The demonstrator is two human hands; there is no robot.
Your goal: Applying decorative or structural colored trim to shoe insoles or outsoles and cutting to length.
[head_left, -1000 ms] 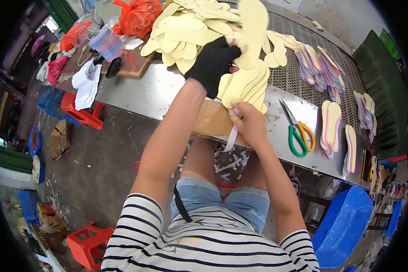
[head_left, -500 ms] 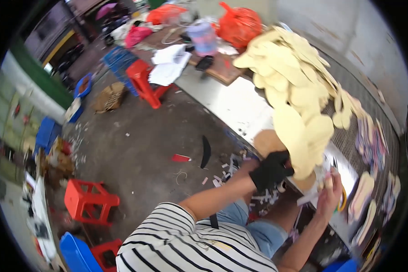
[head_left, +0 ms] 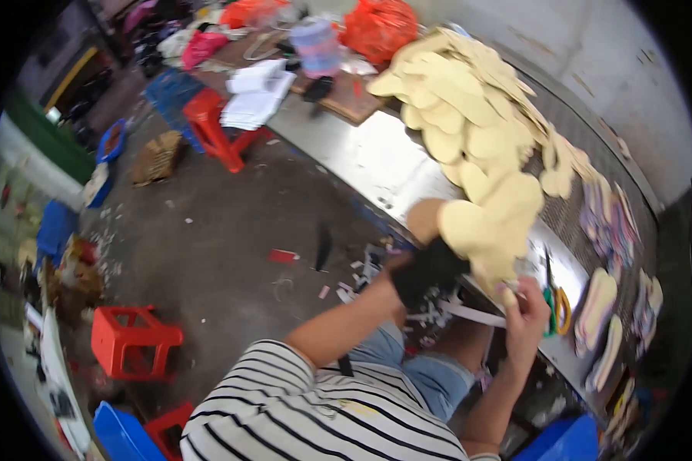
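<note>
My left hand (head_left: pixel 429 273), in a black glove, is closed on a pale yellow insole-shaped piece (head_left: pixel 461 227) at the bench's near edge. The piece overlaps others of its kind and a brown round patch (head_left: pixel 424 220). Close by on the right, my bare right hand (head_left: pixel 526 307) has its fingers pinched near the lower end of that piece. A narrow white strip (head_left: pixel 473 313) runs leftward from those fingers. Scissors with green and orange handles (head_left: pixel 559 309) lie just right of this hand. Blur hides exactly how the fingertips meet the strip.
A large heap of pale yellow insole pieces (head_left: pixel 469 100) covers the metal bench (head_left: pixel 361 154). Finished-looking striped stacks (head_left: pixel 596 311) lie at right. Papers (head_left: pixel 254 96), a plastic tub (head_left: pixel 315 48) and a red bag (head_left: pixel 380 31) sit farther back. Red stools (head_left: pixel 134 342) and scraps are on the floor.
The view has shifted, moving the scene left. The held piece has turned and lowered toward my right hand. The white strip now stretches out longer to the left from my right fingers.
</note>
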